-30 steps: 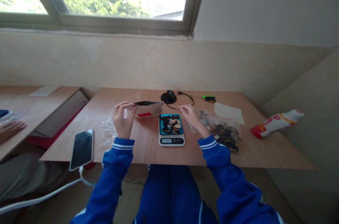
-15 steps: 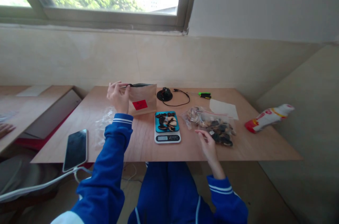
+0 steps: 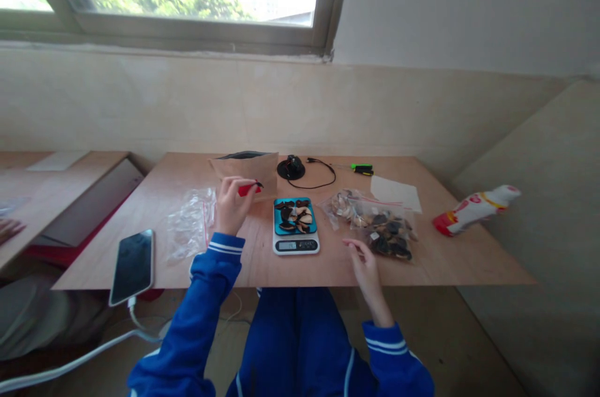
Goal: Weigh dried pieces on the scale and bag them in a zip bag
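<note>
My left hand [image 3: 231, 204] is closed low on the front of a brown paper pouch [image 3: 250, 167], which stands upright with a red label partly hidden behind my fingers. Right of it, a small digital scale [image 3: 296, 244] carries a blue tray [image 3: 282, 227] of dark dried pieces. My right hand [image 3: 364, 257] hovers at the table's front edge with its fingers loosely apart, holding nothing. It is just in front of a clear zip bag [image 3: 375, 222] full of the same dried pieces.
An empty clear plastic bag [image 3: 190, 228] and a phone [image 3: 132, 266] on a white cable lie at the left. At the back are a black round device [image 3: 291, 167] with a cord, a green marker [image 3: 360, 167] and white paper [image 3: 394, 192]. A white-and-red bottle [image 3: 473, 209] lies right. Another person's hand [image 3: 7, 229] shows far left.
My left hand has brought the pouch from flat to upright, then slid from its top corner down to its lower front. My right hand drew back from the scale to the front edge.
</note>
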`<state>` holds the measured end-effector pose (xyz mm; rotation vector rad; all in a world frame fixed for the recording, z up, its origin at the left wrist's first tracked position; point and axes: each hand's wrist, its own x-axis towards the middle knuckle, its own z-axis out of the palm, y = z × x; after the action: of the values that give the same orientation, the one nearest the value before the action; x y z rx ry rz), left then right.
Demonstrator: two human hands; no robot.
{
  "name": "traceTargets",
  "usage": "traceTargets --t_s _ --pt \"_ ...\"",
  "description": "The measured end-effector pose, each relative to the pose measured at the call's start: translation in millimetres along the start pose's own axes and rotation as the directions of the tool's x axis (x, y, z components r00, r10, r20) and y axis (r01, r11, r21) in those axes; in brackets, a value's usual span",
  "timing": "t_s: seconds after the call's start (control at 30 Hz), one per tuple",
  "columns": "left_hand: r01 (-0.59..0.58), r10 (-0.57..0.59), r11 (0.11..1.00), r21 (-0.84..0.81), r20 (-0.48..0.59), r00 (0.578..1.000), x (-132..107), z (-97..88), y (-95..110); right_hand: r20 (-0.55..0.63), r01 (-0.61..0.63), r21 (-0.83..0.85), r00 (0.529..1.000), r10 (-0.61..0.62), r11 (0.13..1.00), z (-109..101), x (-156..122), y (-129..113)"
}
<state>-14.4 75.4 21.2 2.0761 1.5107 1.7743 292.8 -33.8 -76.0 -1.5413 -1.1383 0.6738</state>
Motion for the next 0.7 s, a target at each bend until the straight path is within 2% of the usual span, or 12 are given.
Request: traceTargets --t_s 0.07,0.13,0.27,0.37,0.53,0.7 --pt "0.037 -0.023 0.997 -0.071 0.196 0.98 -22.9 6.1 -3.9 0.005 -0.003 0.005 1.0 0.003 1.0 0.4 -0.5 0.4" --pt "0.136 -0.09 0.985 -0.111 0.347 0.934 -41.0 16.4 -15.4 0.011 -0.01 0.005 1.0 0.01 1.0 0.4 -1.5 0.6" --pt "0.363 -0.29 0.93 -0.057 0.491 0.821 -59.6 37.0 -41.8 0.022 -0.027 0.002 0.999 0.027 1.0 -0.9 -4.6 2.4" --pt "0.419 -0.339 0.908 -0.014 0.563 0.754 -60.2 47.2 -51.3 0.022 -0.032 -0.003 0.999 0.032 0.999 -3.0 -6.5 4.7" --pt "0.441 -0.347 0.898 -0.013 0.594 0.725 -55.7 63.4 -53.0 0.019 -0.024 -0.017 1.0 0.025 1.0 -6.3 -7.6 6.6" --pt "0.432 -0.372 0.902 0.022 0.547 0.75 -59.9 71.9 -45.2 0.027 -0.016 -0.025 0.999 0.017 1.0 -7.4 -8.0 7.6"
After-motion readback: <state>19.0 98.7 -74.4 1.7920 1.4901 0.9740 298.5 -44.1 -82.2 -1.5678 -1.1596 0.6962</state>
